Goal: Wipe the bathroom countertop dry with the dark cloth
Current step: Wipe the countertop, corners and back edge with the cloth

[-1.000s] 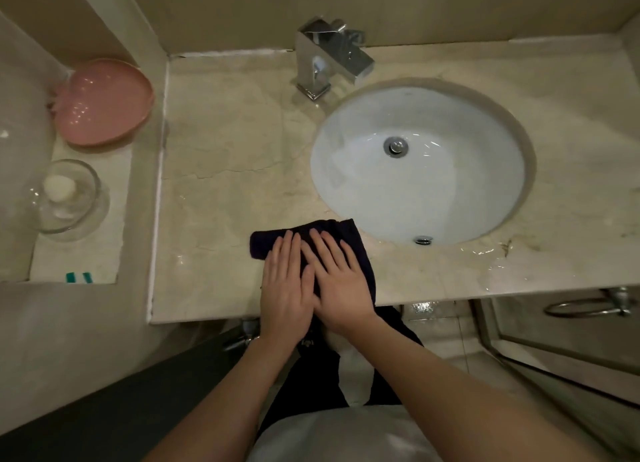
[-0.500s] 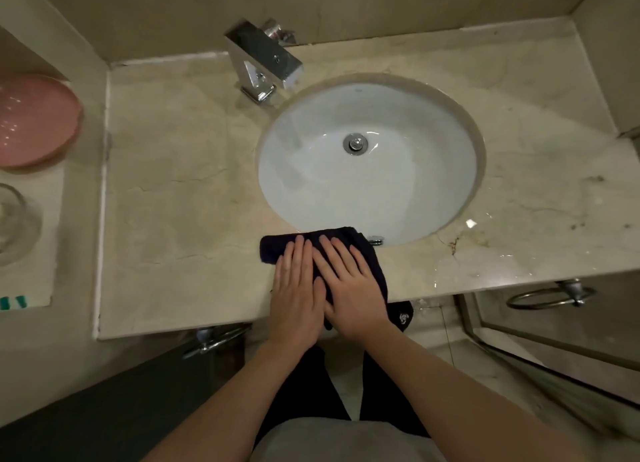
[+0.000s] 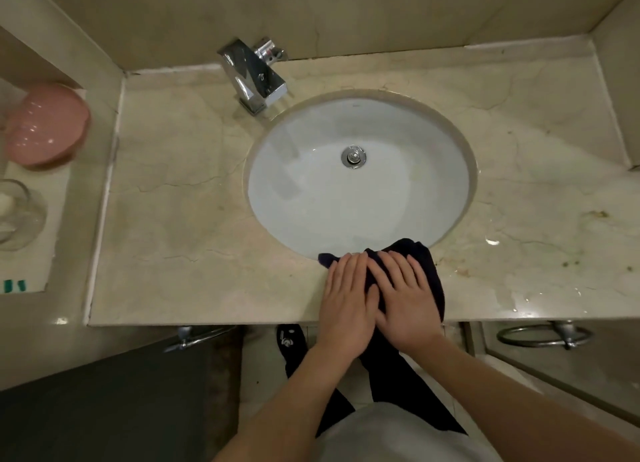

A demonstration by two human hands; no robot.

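Head view: my left hand [image 3: 346, 297] and right hand [image 3: 405, 297], fingers flat, press the dark folded cloth [image 3: 427, 271] on the beige marble counter [image 3: 180, 226]; droplets glint rightward, so wiping seems unfinished.

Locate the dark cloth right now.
Head view: the dark cloth lies on the countertop's front strip, at the sink basin's near rim, right of centre, pressed flat under the left hand and right hand.

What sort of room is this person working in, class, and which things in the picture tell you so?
Most likely a bathroom: a round white sink is sunk into a marble countertop, a chrome faucet stands behind it, and a towel ring hangs below the front edge.
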